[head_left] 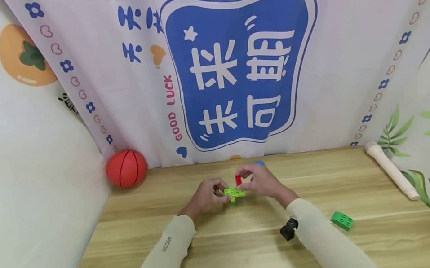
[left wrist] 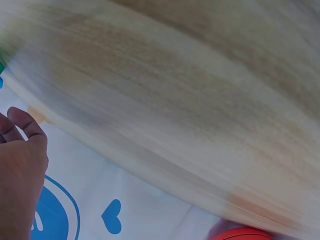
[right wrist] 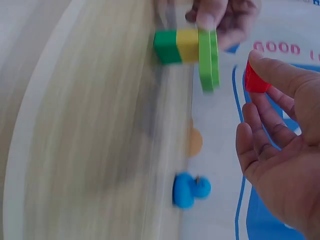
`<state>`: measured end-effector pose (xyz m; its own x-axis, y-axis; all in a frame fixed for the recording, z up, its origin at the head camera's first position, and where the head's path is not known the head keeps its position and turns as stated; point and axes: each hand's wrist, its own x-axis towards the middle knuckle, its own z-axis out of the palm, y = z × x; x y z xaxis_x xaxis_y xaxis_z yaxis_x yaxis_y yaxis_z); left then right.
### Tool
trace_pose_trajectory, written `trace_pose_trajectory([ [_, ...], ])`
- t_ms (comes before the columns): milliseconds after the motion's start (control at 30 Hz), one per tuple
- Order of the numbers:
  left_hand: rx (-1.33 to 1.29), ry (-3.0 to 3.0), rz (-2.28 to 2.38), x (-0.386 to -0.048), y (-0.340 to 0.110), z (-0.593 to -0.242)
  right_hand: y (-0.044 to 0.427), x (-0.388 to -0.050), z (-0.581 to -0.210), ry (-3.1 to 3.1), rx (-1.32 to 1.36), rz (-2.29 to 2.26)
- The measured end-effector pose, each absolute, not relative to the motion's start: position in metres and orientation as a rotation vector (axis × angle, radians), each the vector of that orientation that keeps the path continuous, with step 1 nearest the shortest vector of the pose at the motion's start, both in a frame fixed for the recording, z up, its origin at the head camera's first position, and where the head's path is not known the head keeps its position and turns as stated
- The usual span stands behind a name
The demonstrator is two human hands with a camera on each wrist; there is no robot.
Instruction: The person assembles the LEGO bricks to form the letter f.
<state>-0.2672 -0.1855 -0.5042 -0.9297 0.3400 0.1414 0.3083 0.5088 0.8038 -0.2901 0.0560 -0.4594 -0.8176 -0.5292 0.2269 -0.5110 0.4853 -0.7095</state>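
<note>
The left hand [head_left: 207,195] pinches one end of a light green plate brick [head_left: 234,191]. Under that plate [right wrist: 208,62] are a yellow brick [right wrist: 187,45] and a dark green brick [right wrist: 167,46], joined in a stack, as the right wrist view shows. Just to the right, the right hand [head_left: 261,179] pinches a red brick [head_left: 238,179] between thumb and fingers, apart from the plate. In the left wrist view only part of the left hand [left wrist: 22,170] shows at the left edge.
A blue duck [right wrist: 186,190] stands near the table's back edge, behind the right hand. A green brick [head_left: 342,220] lies by the right forearm. A red ball [head_left: 126,168] is at the back left, and a white cylinder [head_left: 393,171] at the right edge of the table [head_left: 239,257].
</note>
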Motion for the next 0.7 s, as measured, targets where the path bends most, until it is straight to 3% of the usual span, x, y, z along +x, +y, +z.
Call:
trace_pose_trajectory([
  [700, 0.615, 2.709, 1.412, -0.267, -0.187, -0.505, 0.032, -0.286, -0.475, 2.629, -0.846, -1.294],
])
